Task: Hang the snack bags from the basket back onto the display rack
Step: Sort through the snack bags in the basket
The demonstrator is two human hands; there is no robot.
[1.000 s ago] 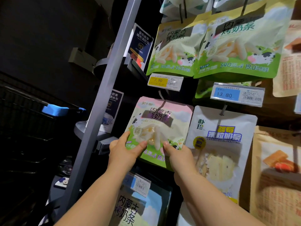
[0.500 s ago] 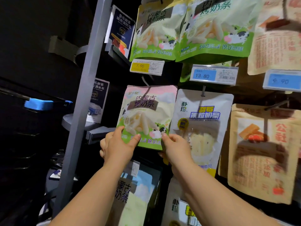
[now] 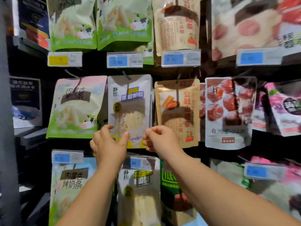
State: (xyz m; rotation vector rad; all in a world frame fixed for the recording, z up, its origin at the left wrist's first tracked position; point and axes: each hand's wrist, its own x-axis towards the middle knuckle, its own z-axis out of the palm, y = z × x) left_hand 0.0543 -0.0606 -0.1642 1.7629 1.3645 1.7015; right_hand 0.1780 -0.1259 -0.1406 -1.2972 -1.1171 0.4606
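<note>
Dark display rack fills the frame. Left hand pinches the lower left edge of the white snack bag. Right hand fingers curl at its lower right edge, grip unclear. The bag hangs upright at centre, long axis vertical, between a green bag and a brown bag.

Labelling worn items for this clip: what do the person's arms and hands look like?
The left forearm and right forearm are bare, no sleeves in view. The left hand and right hand wear no gloves; no ring, watch or bracelet shows through the blur.
</note>
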